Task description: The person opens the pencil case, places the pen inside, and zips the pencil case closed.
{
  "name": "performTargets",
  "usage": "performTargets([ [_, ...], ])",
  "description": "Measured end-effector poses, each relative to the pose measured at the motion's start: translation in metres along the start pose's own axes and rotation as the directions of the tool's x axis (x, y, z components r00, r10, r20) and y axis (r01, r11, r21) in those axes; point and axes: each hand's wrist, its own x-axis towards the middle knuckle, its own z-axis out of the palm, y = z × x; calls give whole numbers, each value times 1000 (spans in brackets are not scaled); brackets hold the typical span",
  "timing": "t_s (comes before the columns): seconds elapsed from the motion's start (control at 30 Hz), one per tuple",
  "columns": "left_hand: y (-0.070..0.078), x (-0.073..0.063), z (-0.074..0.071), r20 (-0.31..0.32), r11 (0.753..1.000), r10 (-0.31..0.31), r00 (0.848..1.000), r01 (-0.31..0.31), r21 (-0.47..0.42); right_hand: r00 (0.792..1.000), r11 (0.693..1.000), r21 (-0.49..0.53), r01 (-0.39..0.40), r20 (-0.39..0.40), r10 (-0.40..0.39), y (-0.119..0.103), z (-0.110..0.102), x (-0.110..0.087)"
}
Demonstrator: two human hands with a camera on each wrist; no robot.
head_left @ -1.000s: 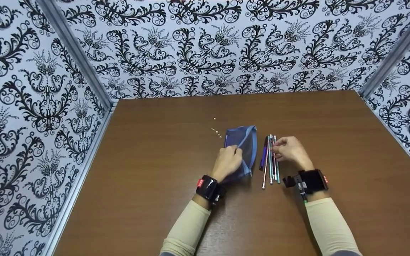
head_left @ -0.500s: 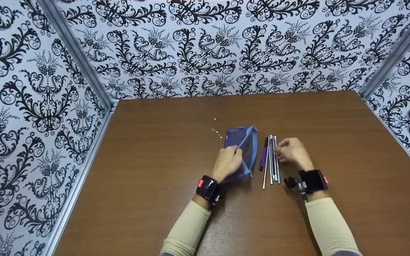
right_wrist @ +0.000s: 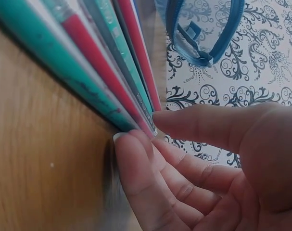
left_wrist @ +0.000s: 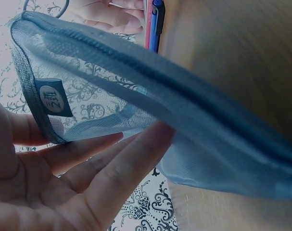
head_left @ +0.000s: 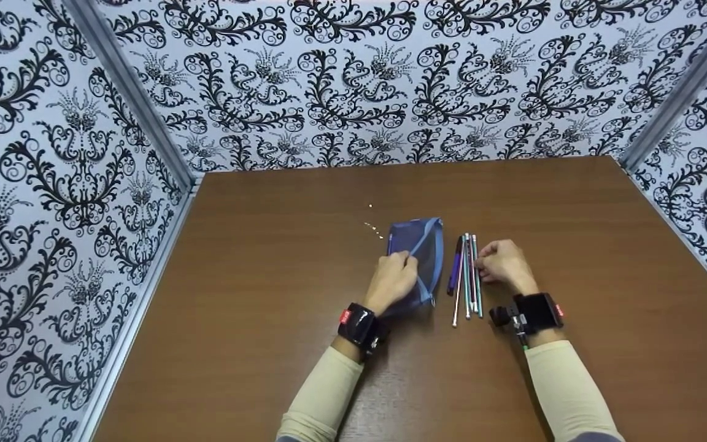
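Note:
My left hand (head_left: pixel 394 279) holds a blue mesh pencil case (head_left: pixel 436 245) by its opening. In the left wrist view, fingers (left_wrist: pixel 131 163) spread against the mesh and the zipped edge arches above them. Right of the case several pencils (head_left: pixel 466 301) lie side by side on the table, some green and some red, with blue-purple pens (head_left: pixel 454 273) at their left. My right hand (head_left: pixel 504 264) is at the right side of this row. In the right wrist view its thumb (right_wrist: pixel 203 125) and forefinger touch the pencils (right_wrist: pixel 97 62) with tips slightly apart; no pencil is lifted.
The brown wooden table (head_left: pixel 255 264) ends at a patterned back wall (head_left: pixel 353 92); more patterned panels stand on both sides. Small white specks (head_left: pixel 373 227) lie on the table by the case's far left corner.
My right hand has drawn back slightly, from over the pencils to their right side. The left hand and the pencil case look unmoved.

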Motion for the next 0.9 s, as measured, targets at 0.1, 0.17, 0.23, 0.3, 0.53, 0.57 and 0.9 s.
performTargets([
  [0.1, 0, 0, 0, -3, 1000, 2, 1000, -2, 11, 1000, 1000, -4, 4, -2, -4, 1, 0, 1],
  [0.17, 0, 0, 0, -5, 1000, 7, 1000, -7, 20, 1000, 1000, -4, 7, -2, -7, 2, 1, 1],
  [0.23, 0, 0, 1, -5, 999, 10, 1000, -10, 30, 1000, 1000, -6, 11, -1, -11, 3, 1, 2],
  [0.3, 0, 0, 1, -6, 999, 16, 1000, -15, 36, 1000, 1000, -10, 8, 1, -8, 3, 1, 3],
  [0.53, 1, 0, 0, -11, 999, 23, 1000, -22, 33, 1000, 1000, -23, 2, -18, -3, 4, 2, 4],
  [0.57, 1, 0, 0, -12, 999, 23, 1000, -22, 29, 1000, 1000, -27, 4, -21, -4, 5, 3, 4],
  [0.9, 0, 0, 1, -18, 999, 29, 999, -29, 23, 999, 999, -45, -9, -36, 8, 4, 5, 3],
])
